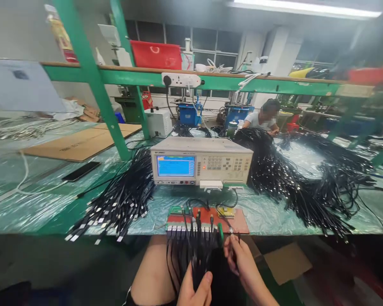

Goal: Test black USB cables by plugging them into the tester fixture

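Observation:
My left hand [195, 285] is closed round a bundle of black cables [197, 248], low over my lap. Their plug ends fan upward in front of a row of white sockets [191, 228] on a red board [243, 219] at the table's front edge. To the right, my right hand [238, 255] pinches a thin black cable near its plug end, at the board's lower right edge. A green handle-like piece [220, 231] stands just left of those fingers. Behind the board is a bench tester [225, 165] with a lit blue screen; leads link it to the board.
Piles of black cables lie left [124, 195] and right [290, 187] of the tester. A phone [81, 171] and cardboard [83, 142] lie at left. A green shelf frame [130, 77] carries a power strip [181, 80]. A co-worker [262, 117] sits beyond the table.

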A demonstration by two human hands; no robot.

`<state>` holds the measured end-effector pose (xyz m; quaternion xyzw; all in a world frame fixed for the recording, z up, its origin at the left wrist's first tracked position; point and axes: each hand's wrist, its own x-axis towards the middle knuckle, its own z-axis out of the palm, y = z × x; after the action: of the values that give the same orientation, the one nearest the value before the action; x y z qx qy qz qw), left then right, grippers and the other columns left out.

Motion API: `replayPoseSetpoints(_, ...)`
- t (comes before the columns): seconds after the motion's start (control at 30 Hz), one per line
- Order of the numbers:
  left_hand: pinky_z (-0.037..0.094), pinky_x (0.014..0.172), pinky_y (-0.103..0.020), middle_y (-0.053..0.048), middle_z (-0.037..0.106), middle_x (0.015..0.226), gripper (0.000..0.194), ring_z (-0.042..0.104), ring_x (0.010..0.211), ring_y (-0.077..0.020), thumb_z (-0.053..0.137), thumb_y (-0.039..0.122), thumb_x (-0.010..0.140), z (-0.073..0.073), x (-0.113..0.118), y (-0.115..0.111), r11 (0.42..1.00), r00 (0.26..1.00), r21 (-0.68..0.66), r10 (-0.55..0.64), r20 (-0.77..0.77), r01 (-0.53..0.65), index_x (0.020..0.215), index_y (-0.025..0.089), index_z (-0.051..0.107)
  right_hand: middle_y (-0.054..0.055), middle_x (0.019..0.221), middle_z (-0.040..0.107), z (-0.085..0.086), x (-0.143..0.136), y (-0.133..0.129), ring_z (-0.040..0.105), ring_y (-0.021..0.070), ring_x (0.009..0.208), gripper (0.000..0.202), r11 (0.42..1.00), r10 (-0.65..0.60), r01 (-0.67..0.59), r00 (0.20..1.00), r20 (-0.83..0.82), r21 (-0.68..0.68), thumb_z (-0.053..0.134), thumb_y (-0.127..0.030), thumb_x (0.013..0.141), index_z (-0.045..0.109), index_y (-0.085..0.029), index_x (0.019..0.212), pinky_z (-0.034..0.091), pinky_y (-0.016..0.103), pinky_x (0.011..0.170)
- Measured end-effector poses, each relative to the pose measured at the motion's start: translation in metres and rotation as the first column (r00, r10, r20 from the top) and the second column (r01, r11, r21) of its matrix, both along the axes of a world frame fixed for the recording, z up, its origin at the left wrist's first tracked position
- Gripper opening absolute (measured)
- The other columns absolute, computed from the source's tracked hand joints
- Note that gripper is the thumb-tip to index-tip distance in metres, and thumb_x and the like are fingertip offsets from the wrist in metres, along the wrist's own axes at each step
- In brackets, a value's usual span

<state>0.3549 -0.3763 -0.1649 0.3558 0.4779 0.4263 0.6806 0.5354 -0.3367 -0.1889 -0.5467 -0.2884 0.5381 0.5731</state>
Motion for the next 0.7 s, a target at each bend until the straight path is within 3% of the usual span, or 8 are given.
replayPoseSetpoints(0.07, 0.02, 0.045, -0.023, 0.014, 0.04, 0.043, 0.097, 0.027, 0.041, -0.0081, 0.067, 0.081, 0.072, -0.002, -0.004, -0.007, 0.997, 0.998, 0.025, -0.067, 0.015, 0.066, 0.135, 0.01, 0.046, -0.007, 0.055, 0.05, -0.001, 0.003, 0.0, 0.024, 0.0023, 0.035, 0.06, 1.0, 0.006, -0.008, 0.997, -0.08, -0.024, 0.067, -0.077, 0.077, 0.058, -0.019, 0.083, 0.014, 0.016, 0.034)
replayPoseSetpoints(0.2, 0.012, 0.047, -0.025, 0.013, 0.035, 0.054, 0.096, 0.023, 0.049, -0.0086, 0.068, 0.079, 0.073, 0.007, -0.01, -0.018, 0.985, 0.982, 0.014, -0.172, 0.073, 0.171, 0.139, 0.012, 0.047, -0.012, 0.049, 0.034, 0.002, 0.005, 0.002, 0.018, 0.002, 0.038, 0.057, 0.998, 0.008, -0.016, 0.992, -0.123, -0.062, 0.073, -0.074, 0.073, 0.055, -0.019, 0.077, 0.012, 0.016, 0.037)
replayPoseSetpoints(0.37, 0.011, 0.05, -0.027, 0.011, 0.033, 0.059, 0.073, 0.021, 0.054, -0.0095, 0.067, 0.07, 0.081, 0.019, -0.01, -0.023, 0.979, 0.978, 0.084, -0.194, 0.071, 0.188, 0.127, 0.014, 0.057, -0.014, 0.048, 0.024, 0.014, 0.0, -0.001, 0.014, 0.0024, 0.038, 0.061, 0.994, -0.019, 0.004, 0.99, -0.142, -0.106, 0.073, -0.075, 0.071, 0.043, -0.022, 0.067, 0.009, 0.018, 0.037)
replayPoseSetpoints(0.7, 0.009, 0.05, -0.026, 0.013, 0.029, 0.058, 0.073, 0.019, 0.052, -0.0084, 0.065, 0.066, 0.086, -0.002, -0.007, -0.021, 0.975, 0.972, 0.073, -0.215, 0.093, 0.208, 0.131, 0.011, 0.051, -0.014, 0.046, 0.023, 0.023, -0.006, 0.0, 0.013, 0.002, 0.036, 0.069, 0.994, -0.053, 0.038, 0.989, -0.14, -0.105, 0.072, -0.082, 0.067, 0.034, -0.025, 0.062, 0.008, 0.017, 0.035)
